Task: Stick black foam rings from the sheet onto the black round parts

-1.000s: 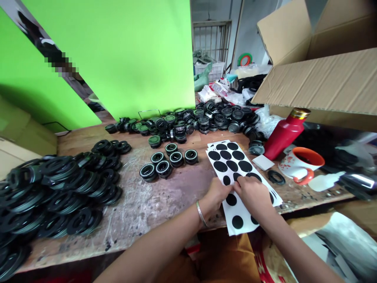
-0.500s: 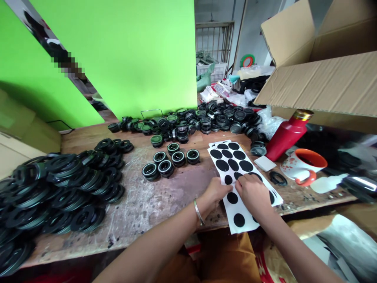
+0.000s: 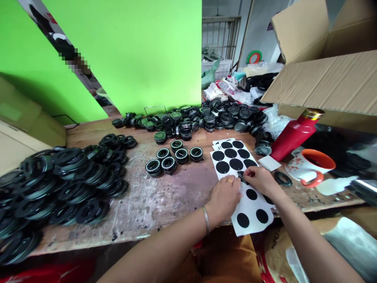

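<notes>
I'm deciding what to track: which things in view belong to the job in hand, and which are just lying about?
In the job: left hand, right hand, dotted sheet; probably the six round pieces nearby.

Apparently lying about: red bottle, mug, cardboard box.

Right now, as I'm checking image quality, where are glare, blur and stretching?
In the head view: a white glint on the dark item, right edge; the ring pile looks slightly soft; the box seems wide-angle stretched; the sheet shows distinct dots.

Left hand (image 3: 225, 198) on white sheet (image 3: 252, 208); right hand (image 3: 260, 180) at a black dot (image 3: 241, 175). Six rings (image 3: 181, 156) on counter (image 3: 176, 196) nearby.
</notes>
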A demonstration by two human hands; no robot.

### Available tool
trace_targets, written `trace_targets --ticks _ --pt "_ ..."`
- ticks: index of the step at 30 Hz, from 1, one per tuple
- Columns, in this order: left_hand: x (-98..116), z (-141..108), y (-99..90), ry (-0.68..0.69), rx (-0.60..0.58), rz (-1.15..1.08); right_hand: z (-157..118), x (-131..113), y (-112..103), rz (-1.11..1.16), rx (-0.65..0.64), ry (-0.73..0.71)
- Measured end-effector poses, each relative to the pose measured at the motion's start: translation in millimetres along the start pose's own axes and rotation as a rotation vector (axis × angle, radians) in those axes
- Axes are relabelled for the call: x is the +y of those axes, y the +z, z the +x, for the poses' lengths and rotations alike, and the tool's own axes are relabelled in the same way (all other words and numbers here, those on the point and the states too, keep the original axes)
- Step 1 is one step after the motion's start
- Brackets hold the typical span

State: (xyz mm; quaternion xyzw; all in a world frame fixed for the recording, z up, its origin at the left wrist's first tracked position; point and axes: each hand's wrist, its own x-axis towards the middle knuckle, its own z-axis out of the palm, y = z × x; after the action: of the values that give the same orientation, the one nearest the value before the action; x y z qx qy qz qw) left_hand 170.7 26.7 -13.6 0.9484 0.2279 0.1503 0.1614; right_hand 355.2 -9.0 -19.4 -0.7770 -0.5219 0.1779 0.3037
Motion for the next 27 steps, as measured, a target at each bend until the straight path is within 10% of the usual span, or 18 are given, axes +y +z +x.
trace_targets --ticks 8,11,15,19,27 --pt "-2 -1 1.3 0.026 -0.024 0.073 -24 11 -24 -0.030 0.406 0.190" --pt "-2 1 -2.3 -0.006 -0.044 -0.037 -36 2 -40 -0.143 0.731 0.100" --pt "-5 -3 -28.6 -0.229 -0.077 -0.581 -49 -39 -31 -0.229 0.797 -0.223" --pt "-13 -29 -66.4 -0.503 0.078 -1.328 -61 -85 14 -0.170 0.655 -0.589" --pt "-71 -133 -120.4 -0.820 0.487 -1.579 -53 -153 91 0.042 -0.020 -0.947"
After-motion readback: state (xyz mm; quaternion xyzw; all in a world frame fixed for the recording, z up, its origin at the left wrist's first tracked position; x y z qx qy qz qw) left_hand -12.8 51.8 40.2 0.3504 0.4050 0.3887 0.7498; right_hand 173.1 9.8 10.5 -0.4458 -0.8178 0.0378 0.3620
